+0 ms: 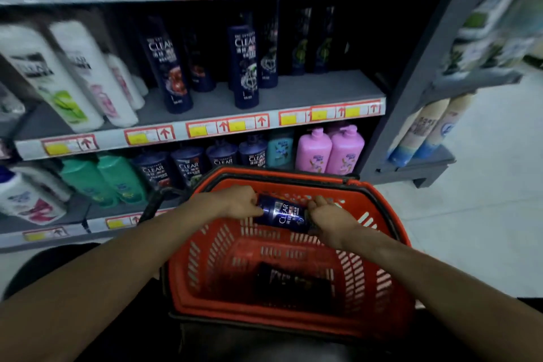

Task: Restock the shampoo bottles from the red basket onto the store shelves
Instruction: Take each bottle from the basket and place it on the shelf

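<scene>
A dark blue Clear shampoo bottle (282, 212) lies sideways over the far part of the red basket (390, 279). My left hand (239, 202) grips its left end and my right hand (329, 217) grips its right end. A second dark bottle (293, 281) lies on the basket floor. The middle shelf (308, 91) holds upright dark blue Clear bottles (245, 67) with bare board to their right. The lower shelf carries a row of dark blue Clear bottles (188, 166).
White bottles (73, 73) lean at the left of the middle shelf. Green bottles (102, 179), a teal bottle and pink pump bottles (330, 151) stand on the lower shelf. A grey shelf upright (411, 91) and another rack with bottles stand to the right, above a pale floor.
</scene>
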`<state>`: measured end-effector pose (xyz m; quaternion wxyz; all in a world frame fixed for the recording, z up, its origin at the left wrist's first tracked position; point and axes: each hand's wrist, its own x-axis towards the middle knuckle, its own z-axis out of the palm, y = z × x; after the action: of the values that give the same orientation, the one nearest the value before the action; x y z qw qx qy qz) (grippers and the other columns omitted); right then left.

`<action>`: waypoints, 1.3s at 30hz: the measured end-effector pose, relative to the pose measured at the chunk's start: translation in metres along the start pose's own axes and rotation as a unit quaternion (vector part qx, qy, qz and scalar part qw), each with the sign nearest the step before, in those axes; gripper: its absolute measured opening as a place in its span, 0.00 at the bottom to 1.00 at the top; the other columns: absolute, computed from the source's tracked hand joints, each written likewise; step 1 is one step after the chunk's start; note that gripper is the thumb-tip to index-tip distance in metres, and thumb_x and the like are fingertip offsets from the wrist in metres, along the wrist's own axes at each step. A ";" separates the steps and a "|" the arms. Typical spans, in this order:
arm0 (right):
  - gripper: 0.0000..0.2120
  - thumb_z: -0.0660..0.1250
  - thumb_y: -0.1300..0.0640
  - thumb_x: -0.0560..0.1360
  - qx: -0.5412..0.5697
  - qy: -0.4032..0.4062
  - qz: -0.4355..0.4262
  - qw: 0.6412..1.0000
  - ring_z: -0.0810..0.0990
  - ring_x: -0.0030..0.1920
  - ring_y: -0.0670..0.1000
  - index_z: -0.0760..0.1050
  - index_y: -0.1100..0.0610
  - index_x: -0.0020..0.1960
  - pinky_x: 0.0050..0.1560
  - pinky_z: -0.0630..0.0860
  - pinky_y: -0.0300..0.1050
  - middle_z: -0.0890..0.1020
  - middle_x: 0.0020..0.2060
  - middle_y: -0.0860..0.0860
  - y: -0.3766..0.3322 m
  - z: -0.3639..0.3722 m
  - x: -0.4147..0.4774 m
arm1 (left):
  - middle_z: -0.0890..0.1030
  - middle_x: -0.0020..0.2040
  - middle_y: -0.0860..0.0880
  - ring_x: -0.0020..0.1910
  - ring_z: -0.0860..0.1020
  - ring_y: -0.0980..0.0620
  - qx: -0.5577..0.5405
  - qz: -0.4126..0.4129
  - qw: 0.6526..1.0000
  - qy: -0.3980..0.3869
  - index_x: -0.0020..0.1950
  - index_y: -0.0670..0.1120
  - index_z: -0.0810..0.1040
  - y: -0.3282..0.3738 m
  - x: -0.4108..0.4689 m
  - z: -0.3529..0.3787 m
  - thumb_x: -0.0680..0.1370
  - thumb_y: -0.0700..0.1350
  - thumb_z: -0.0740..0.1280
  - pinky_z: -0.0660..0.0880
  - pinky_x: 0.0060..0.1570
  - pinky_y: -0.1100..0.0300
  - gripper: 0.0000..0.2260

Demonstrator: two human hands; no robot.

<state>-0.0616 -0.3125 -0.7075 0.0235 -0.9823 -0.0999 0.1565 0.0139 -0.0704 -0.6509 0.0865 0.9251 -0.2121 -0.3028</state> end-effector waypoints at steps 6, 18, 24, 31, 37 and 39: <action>0.25 0.72 0.48 0.77 0.070 0.098 0.013 0.993 0.75 0.61 0.60 0.69 0.59 0.67 0.59 0.74 0.52 0.74 0.60 0.57 -0.001 -0.094 -0.026 | 0.84 0.56 0.46 0.52 0.85 0.46 -0.358 0.003 0.923 0.141 0.59 0.45 0.78 0.011 -0.036 -0.056 0.80 0.54 0.71 0.82 0.53 0.48 0.15; 0.18 0.70 0.57 0.80 0.525 0.228 -0.005 0.820 0.84 0.56 0.46 0.74 0.54 0.68 0.61 0.80 0.51 0.86 0.55 0.47 -0.047 -0.130 -0.029 | 0.87 0.57 0.46 0.57 0.83 0.47 -0.704 0.070 0.692 0.147 0.62 0.48 0.84 0.078 -0.047 -0.063 0.81 0.58 0.66 0.76 0.63 0.47 0.17; 0.18 0.66 0.60 0.82 0.587 0.228 0.010 0.777 0.84 0.56 0.45 0.72 0.37 0.61 0.59 0.80 0.44 0.85 0.55 0.46 -0.062 -0.126 -0.018 | 0.88 0.53 0.48 0.52 0.86 0.49 -0.703 0.035 0.688 0.177 0.59 0.50 0.85 0.076 -0.036 -0.057 0.80 0.59 0.67 0.79 0.52 0.53 0.17; 0.15 0.68 0.56 0.75 0.628 0.176 0.059 0.756 0.85 0.50 0.49 0.79 0.48 0.61 0.56 0.82 0.53 0.86 0.49 0.48 -0.066 -0.108 0.004 | 0.88 0.52 0.46 0.52 0.86 0.48 -0.686 0.023 0.699 0.200 0.57 0.48 0.87 0.062 -0.024 -0.048 0.76 0.58 0.72 0.79 0.50 0.55 0.17; 0.21 0.78 0.56 0.68 0.571 0.149 0.095 0.802 0.85 0.46 0.43 0.77 0.51 0.60 0.51 0.84 0.48 0.86 0.47 0.47 -0.062 -0.101 0.007 | 0.88 0.49 0.45 0.52 0.86 0.45 -0.656 -0.002 0.719 0.231 0.50 0.44 0.84 0.060 -0.008 -0.040 0.67 0.60 0.80 0.80 0.59 0.47 0.22; 0.21 0.77 0.60 0.69 0.569 0.134 0.099 0.805 0.85 0.46 0.45 0.77 0.52 0.60 0.50 0.84 0.48 0.85 0.47 0.47 -0.058 -0.102 0.005 | 0.88 0.48 0.45 0.50 0.87 0.46 -0.642 0.002 0.730 0.236 0.49 0.44 0.82 0.061 -0.008 -0.038 0.67 0.59 0.80 0.81 0.55 0.49 0.22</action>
<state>-0.0362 -0.2559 -0.6074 0.5756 -0.8086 0.1091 0.0540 0.0100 -0.1206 -0.5983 0.7077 0.6903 0.0579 -0.1388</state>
